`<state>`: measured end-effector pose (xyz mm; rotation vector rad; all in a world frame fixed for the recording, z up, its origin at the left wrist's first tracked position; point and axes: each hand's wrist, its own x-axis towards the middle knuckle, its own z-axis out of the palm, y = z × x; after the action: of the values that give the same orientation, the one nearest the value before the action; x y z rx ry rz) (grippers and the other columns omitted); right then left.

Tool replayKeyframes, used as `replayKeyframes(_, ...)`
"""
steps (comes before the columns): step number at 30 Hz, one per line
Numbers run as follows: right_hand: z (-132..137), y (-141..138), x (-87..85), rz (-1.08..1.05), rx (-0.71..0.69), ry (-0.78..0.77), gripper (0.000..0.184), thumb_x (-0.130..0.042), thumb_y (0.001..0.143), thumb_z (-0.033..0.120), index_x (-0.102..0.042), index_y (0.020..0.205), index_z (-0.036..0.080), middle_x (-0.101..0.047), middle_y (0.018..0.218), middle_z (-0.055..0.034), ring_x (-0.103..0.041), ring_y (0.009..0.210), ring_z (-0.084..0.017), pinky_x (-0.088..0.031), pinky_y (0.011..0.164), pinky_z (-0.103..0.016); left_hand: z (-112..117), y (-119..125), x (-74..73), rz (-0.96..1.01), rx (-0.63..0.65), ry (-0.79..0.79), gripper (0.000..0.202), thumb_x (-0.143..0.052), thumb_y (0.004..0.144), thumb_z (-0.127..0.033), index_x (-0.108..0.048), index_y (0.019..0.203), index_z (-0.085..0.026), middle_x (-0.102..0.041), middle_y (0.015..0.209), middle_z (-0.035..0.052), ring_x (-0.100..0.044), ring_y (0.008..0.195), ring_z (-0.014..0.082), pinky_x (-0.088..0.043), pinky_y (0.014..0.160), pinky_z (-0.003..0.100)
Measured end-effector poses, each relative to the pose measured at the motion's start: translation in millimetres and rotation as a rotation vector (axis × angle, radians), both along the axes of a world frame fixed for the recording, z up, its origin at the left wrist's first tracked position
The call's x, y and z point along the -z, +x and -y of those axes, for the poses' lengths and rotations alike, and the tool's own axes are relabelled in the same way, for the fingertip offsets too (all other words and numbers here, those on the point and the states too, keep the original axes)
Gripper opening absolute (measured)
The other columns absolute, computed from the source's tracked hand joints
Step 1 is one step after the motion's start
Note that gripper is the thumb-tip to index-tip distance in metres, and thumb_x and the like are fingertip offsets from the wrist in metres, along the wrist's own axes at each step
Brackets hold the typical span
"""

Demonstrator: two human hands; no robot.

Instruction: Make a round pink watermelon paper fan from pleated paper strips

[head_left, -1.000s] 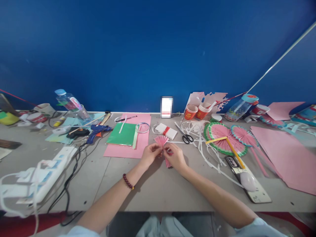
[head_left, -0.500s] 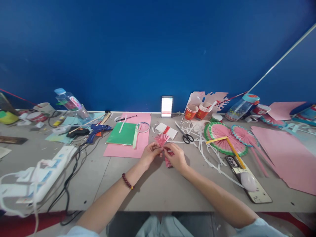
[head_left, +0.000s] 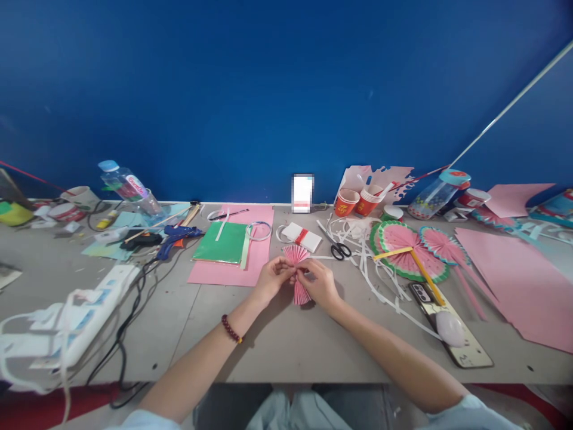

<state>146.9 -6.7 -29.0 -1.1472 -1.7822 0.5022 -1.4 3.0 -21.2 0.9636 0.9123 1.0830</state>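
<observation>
A pleated pink paper fan [head_left: 301, 294] is pinched at its middle between both hands, just above the table. Its pleats spread out at the top and at the bottom, like a bow. My left hand [head_left: 274, 279] grips it from the left, with thumb and fingers closed at the centre. From the other side my right hand [head_left: 321, 282] closes its fingertips on the same spot. The fingers cover the fan's centre. Just beyond lies a white box with a red band [head_left: 302, 236].
Black scissors [head_left: 341, 251] and white paper strips [head_left: 369, 280] lie right of the hands. Farther right are watermelon fans [head_left: 394, 239] and a phone [head_left: 470, 346]. On the left are a green paper pack [head_left: 219, 243], a blue glue gun [head_left: 172, 239] and a power strip [head_left: 102, 298].
The fan's lower pleats have spread wider and turned more upright below the fingers. Its top part has shifted slightly. Both hands stay nearly in place.
</observation>
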Motion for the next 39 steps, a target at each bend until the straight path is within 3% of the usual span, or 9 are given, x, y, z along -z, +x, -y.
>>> replayKeyframes(8,-4,2,2.4,0.002,0.014,-0.081,0.011,-0.052,0.075,0.017,-0.063,0.077,0.02,-0.063,0.074,-0.003,-0.057,0.069,-0.016,-0.047,0.064,-0.027,-4,-4,4.3,-0.141,0.067,0.118,0.03,-0.076,0.064,-0.035,-0.06,0.079,-0.015,-0.062,0.063,-0.0002,-0.057,0.056,0.0108,-0.049,0.059,0.025)
replayKeyframes(15,-5,2,-1.8,-0.05,-0.028,-0.158,0.008,-0.053,0.072,0.015,-0.058,0.069,0.02,-0.058,0.07,-0.002,-0.056,0.068,-0.015,-0.047,0.061,-0.025,-5,-6,3.3,-0.231,0.039,0.128,0.024,-0.073,0.065,-0.034,-0.066,0.078,-0.016,-0.068,0.07,0.0037,-0.062,0.06,0.0143,-0.052,0.063,0.028)
replayKeyframes(19,-7,4,-1.5,-0.091,-0.067,-0.199,0.008,-0.052,0.07,0.014,-0.059,0.067,0.019,-0.057,0.075,-0.0026,-0.056,0.07,-0.015,-0.048,0.063,-0.026,-4,-6,2.9,-0.305,0.036,0.158,0.017,-0.07,0.069,-0.03,-0.069,0.079,-0.017,-0.071,0.077,0.006,-0.066,0.069,0.0184,-0.053,0.069,0.032)
replayKeyframes(27,-14,9,-3.6,-0.121,-0.129,-0.416,0.012,-0.054,0.069,0.014,-0.066,0.068,0.018,-0.057,0.093,-0.0055,-0.058,0.083,-0.015,-0.047,0.075,-0.028,-4,-10,6.9,-0.534,0.022,0.394,0.01,-0.061,0.076,-0.025,-0.07,0.078,-0.02,-0.069,0.078,0.0049,-0.065,0.072,0.0186,-0.052,0.069,0.03)
replayKeyframes(33,-14,10,-3.8,-0.147,-0.156,-0.437,0.01,-0.059,0.066,0.013,-0.066,0.072,0.017,-0.056,0.096,-0.0048,-0.058,0.085,-0.014,-0.047,0.076,-0.027,-3,-10,3.0,-0.569,0.016,0.413,0.013,-0.058,0.079,-0.028,-0.065,0.076,-0.018,-0.067,0.074,0.0036,-0.062,0.066,0.016,-0.05,0.066,0.027)
replayKeyframes(39,-13,9,-5.1,-0.138,-0.151,-0.375,0.005,-0.063,0.07,0.021,-0.065,0.072,0.017,-0.057,0.094,-0.0053,-0.058,0.081,-0.015,-0.049,0.072,-0.028,-5,-9,5.7,-0.498,0.033,0.314,0.018,-0.059,0.077,-0.034,-0.061,0.076,-0.016,-0.065,0.068,0.0031,-0.061,0.062,0.0149,-0.049,0.063,0.027)
